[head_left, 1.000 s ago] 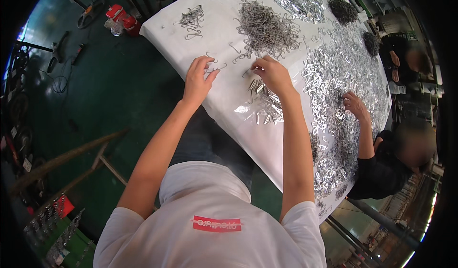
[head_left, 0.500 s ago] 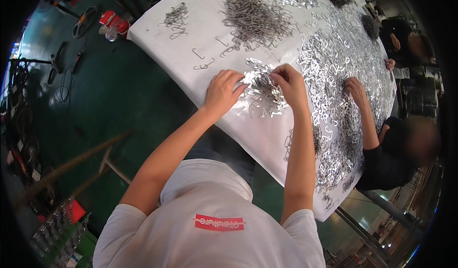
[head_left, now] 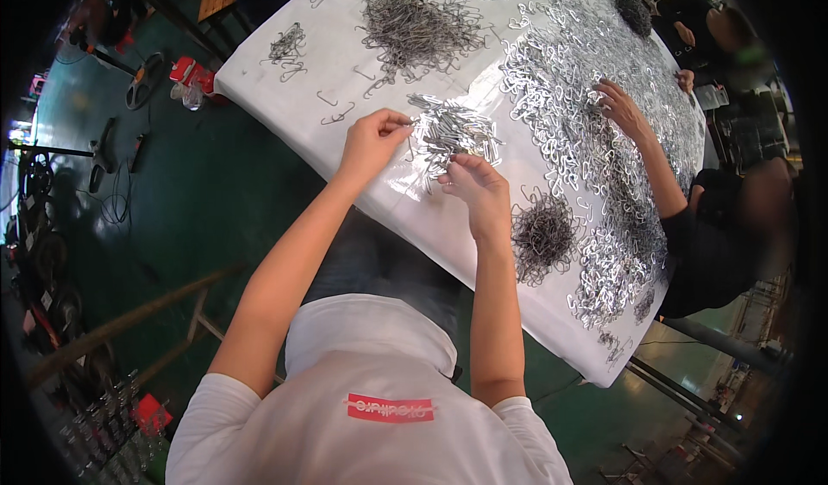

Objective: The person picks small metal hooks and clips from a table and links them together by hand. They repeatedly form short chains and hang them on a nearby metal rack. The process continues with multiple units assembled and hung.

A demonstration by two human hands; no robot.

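A small pile of shiny metal pieces (head_left: 453,131), seemingly flat wire hooks or clips, lies on the white-covered table (head_left: 362,200) in front of me. At its left edge is my left hand (head_left: 373,147), closed, thumb and forefinger pressed together; what they pinch, if anything, is too small to name. My right hand (head_left: 481,193) reaches over the pile's near edge, its fingers curved and slightly apart from the thumb, with nothing plainly held. Light glares off the pieces and the sheet around them.
Dark wire hooks form a heap (head_left: 418,32) at the far side and a smaller heap (head_left: 545,236) to my right. Shiny S-shaped hooks (head_left: 595,153) spread broadly over the right side, where a co-worker's hand (head_left: 623,110) touches them. A red container (head_left: 191,75) stands beyond the left edge.
My right hand has moved from the pile's far right to its near edge. My left hand's fingers have closed together at the left edge. The pile looks more spread out; the view has shifted.
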